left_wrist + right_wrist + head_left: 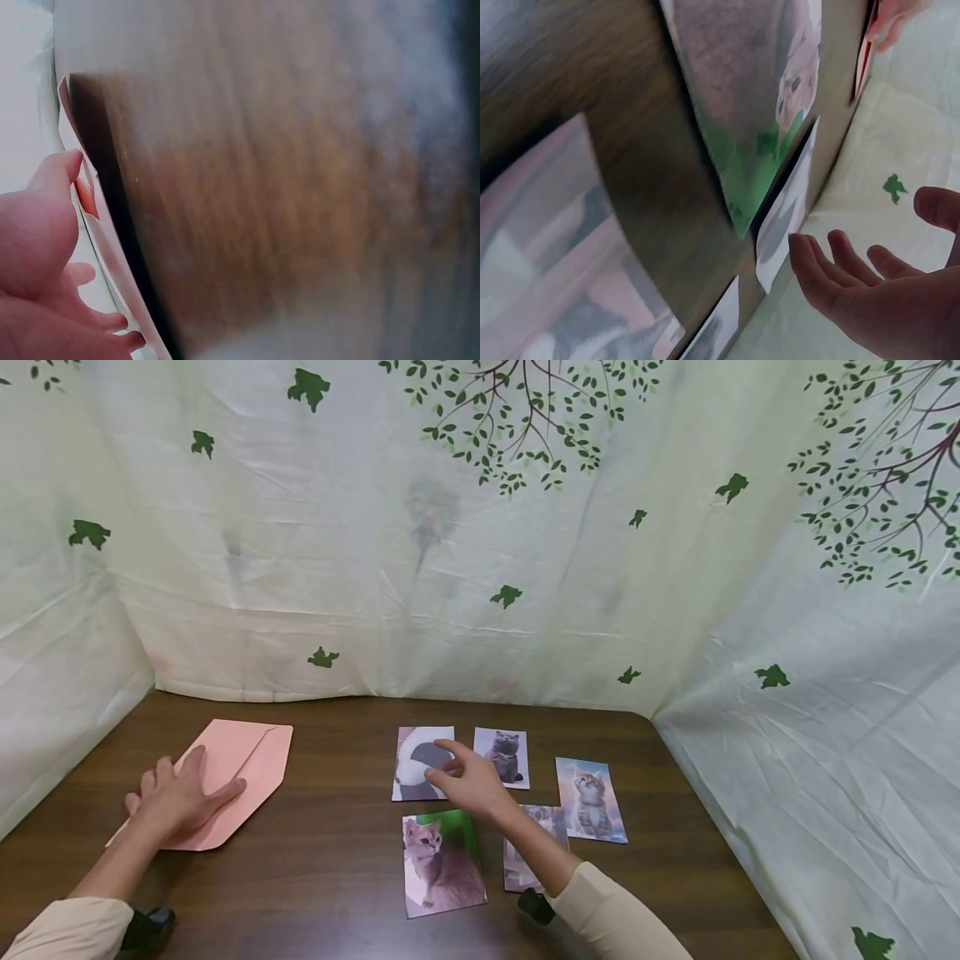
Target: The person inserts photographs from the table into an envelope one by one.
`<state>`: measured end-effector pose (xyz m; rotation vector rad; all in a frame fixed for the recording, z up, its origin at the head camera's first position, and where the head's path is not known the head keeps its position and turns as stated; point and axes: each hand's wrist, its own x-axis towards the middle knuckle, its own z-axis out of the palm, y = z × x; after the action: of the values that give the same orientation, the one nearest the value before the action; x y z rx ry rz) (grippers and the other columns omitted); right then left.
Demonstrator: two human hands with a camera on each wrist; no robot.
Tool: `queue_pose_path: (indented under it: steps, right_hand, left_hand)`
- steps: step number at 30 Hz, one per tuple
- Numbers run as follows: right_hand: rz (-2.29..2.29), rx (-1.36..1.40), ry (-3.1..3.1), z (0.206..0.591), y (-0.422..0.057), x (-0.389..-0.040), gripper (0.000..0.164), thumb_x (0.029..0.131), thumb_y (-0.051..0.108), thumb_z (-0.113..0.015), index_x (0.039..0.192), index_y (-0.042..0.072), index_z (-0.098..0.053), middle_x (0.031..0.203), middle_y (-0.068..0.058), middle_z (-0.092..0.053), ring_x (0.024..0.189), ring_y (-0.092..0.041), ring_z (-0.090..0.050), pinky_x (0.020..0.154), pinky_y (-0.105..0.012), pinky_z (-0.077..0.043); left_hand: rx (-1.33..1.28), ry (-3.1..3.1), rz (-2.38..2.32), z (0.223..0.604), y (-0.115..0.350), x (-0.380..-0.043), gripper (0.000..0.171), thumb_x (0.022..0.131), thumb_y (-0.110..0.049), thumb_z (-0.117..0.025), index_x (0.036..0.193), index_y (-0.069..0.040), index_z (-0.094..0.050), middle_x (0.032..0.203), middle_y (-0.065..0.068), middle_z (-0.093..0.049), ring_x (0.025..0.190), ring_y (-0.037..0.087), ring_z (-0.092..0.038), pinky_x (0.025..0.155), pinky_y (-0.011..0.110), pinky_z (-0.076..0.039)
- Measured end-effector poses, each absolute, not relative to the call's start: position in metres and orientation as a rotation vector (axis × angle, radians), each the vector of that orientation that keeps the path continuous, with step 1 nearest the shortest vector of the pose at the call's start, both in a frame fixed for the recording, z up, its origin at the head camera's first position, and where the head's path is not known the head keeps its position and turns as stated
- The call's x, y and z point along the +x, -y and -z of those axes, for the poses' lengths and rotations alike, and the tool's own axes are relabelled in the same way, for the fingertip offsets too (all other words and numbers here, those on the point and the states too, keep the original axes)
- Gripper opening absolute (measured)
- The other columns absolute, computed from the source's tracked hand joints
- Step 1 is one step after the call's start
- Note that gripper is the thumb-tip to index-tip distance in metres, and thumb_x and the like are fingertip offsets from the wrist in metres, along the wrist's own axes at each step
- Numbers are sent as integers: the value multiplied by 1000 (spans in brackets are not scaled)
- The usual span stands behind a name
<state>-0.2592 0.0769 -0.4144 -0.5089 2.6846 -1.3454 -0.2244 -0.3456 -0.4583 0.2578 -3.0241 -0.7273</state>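
Observation:
On the left of the table lies a pink envelope (258,760), its flap edge showing. My left hand (171,800) rests on it with fingers spread; in the left wrist view the thumb (56,172) is at the edge of the paper. My right hand (474,782) hovers over the photo cards with fingers loosely bent and nothing between them, as the right wrist view shows. Its fingertips overlap a grey-and-white photo (411,764) in the head view. Just right of that hand lies a photo of a dark grey cat (506,758).
Nearer the front is a cat photo with a green background (442,868). A kitten photo on pale blue (591,802) lies at the right, and overlapping pale prints (517,868) sit partly under my right forearm. A white leaf-patterned curtain (360,543) encloses the table's back and sides.

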Motion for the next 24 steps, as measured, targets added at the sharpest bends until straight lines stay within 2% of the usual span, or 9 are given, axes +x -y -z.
queue_pose_path:
  steps: [4, 9, 16, 24]
  right_hand:
    - [1349, -492, -2675, 416, -69, -261, 55, 95, 39, -66, 146, 20, -56, 118, -12, -73, 113, -28, -70, 89, -44, -55]
    - [1360, -492, -2678, 418, -61, -260, 53, 95, 38, -67, 144, 20, -58, 119, -12, -74, 112, -25, -71, 88, -40, -56]
    - [1375, -479, -2655, 417, -57, -258, 51, 95, 36, -67, 143, 20, -59, 117, -13, -74, 111, -26, -71, 89, -41, -56]
    - [1365, -464, -2667, 417, -59, -258, 48, 95, 36, -66, 141, 23, -61, 117, -13, -75, 111, -28, -71, 91, -43, -55]
  left_hand:
    - [243, 3012, 715, 455, 342, -223, 95, 96, -60, -56, 148, 8, -15, 126, 52, -19, 117, 73, -19, 84, 79, -21]
    - [190, 2999, 717, 454, 336, -223, 90, 98, -55, -55, 149, 9, -17, 129, 53, -18, 120, 74, -17, 87, 79, -19]
    - [181, 3010, 743, 456, 333, -225, 85, 101, -50, -53, 150, 9, -17, 133, 53, -15, 122, 74, -14, 91, 79, -16]
    - [139, 3051, 679, 450, 334, -229, 69, 101, -39, -53, 143, 10, -29, 128, 54, -27, 115, 72, -28, 87, 78, -30]
